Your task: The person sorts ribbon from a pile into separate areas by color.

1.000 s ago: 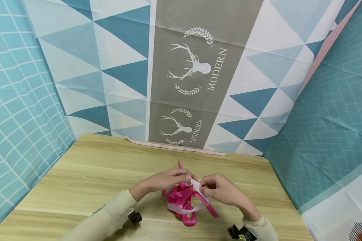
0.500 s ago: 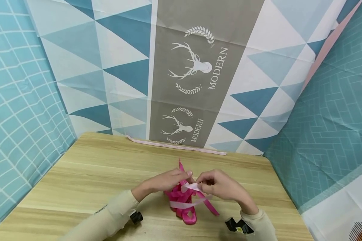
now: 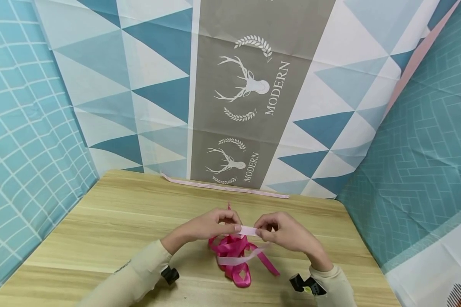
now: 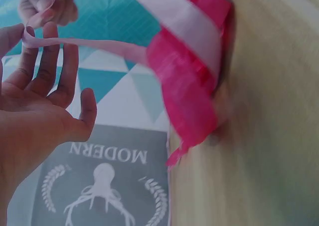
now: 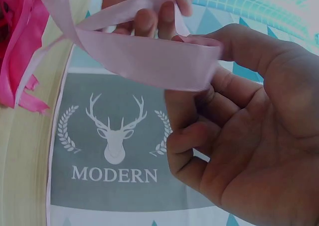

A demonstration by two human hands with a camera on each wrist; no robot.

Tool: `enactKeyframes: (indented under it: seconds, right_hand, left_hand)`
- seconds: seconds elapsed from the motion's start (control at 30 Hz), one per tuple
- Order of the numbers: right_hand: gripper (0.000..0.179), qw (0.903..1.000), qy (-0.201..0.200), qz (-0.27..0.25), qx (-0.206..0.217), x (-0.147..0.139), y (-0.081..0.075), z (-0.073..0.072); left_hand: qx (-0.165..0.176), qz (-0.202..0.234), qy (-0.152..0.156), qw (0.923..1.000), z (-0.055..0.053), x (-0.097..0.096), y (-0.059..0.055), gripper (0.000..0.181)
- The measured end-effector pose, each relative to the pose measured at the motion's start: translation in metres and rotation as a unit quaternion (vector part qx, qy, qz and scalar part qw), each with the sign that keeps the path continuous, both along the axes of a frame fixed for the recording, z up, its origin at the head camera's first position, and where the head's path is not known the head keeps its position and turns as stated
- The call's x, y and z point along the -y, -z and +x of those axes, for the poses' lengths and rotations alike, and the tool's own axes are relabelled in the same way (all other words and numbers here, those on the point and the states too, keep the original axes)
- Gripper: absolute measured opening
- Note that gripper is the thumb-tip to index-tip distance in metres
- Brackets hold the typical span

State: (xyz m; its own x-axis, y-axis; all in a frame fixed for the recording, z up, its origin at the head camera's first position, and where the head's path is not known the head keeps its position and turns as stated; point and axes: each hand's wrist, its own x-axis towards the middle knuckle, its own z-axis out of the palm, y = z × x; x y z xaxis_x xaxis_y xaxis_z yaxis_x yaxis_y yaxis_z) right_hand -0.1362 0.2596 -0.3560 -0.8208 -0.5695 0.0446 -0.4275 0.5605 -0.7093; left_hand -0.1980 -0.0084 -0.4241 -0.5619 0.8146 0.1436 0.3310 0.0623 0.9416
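A pale pink ribbon (image 3: 248, 230) stretches flat between both hands, just above the table. My left hand (image 3: 212, 224) pinches one part of it between thumb and fingers. A short way to the right, my right hand (image 3: 286, 231) pinches it too, and in the right wrist view the pale ribbon (image 5: 149, 61) loops away from those fingertips. Beneath and in front of the hands lies a crumpled heap of hot pink ribbon (image 3: 230, 247), with a strand of the pale ribbon crossing it. In the left wrist view the heap (image 4: 184, 86) rests on the wood.
The wooden table (image 3: 130, 221) has rounded back corners. Along its back edge lies a thin pale pink strip (image 3: 223, 186). Patterned cloth (image 3: 230, 94) hangs behind, with blue tiled sheets (image 3: 19, 128) at the sides. Each wrist carries a small black camera (image 3: 170, 275).
The left hand has come up from the heap and now pinches the pale ribbon, which is pulled straight between the hands. The right hand has shifted only slightly.
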Motion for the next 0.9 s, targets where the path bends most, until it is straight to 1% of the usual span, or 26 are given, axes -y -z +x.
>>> enactKeyframes:
  seconds: [0.13, 0.17, 0.27, 0.37, 0.4, 0.43, 0.63, 0.8, 0.9]
  right_hand:
    - [0.010, 0.9997, 0.006, 0.013, -0.019, -0.003, 0.001, -0.002]
    - [0.009, 0.9996, 0.007, 0.015, -0.023, -0.004, 0.001, -0.002]
    - [0.008, 0.9994, 0.007, 0.015, -0.030, -0.008, 0.001, -0.003]
    - [0.009, 0.9992, 0.008, 0.013, -0.036, -0.012, 0.000, -0.003]
    - [0.008, 0.9992, 0.008, 0.013, -0.037, -0.014, -0.001, -0.003]
    - [0.009, 0.9991, 0.008, 0.014, -0.040, -0.016, -0.002, -0.003]
    - [0.018, 0.9982, 0.016, 0.027, -0.051, -0.027, -0.003, -0.003]
    - [0.023, 0.9971, 0.037, 0.034, -0.057, -0.037, -0.002, -0.008]
    - [0.023, 0.9965, 0.045, 0.029, -0.065, -0.045, -0.003, -0.010]
  left_hand:
    - [-0.023, 0.014, -0.014, 0.9995, -0.006, 0.010, -0.008, 0.013]
    - [-0.020, 0.021, -0.015, 0.9995, -0.007, 0.013, -0.009, 0.013]
    - [-0.020, 0.033, -0.030, 0.9988, -0.013, 0.023, -0.014, 0.013]
    - [-0.018, 0.041, -0.053, 0.9976, -0.018, 0.034, -0.019, 0.013]
    - [-0.025, 0.040, -0.064, 0.9968, -0.020, 0.038, -0.021, 0.013]
    - [-0.027, 0.044, -0.069, 0.9963, -0.022, 0.042, -0.023, 0.013]
    - [-0.050, 0.076, -0.093, 0.9915, -0.032, 0.063, -0.032, 0.015]
    - [-0.055, 0.088, -0.119, 0.9874, -0.040, 0.078, -0.034, 0.015]
    - [-0.043, 0.103, -0.119, 0.9866, -0.047, 0.088, -0.033, 0.014]
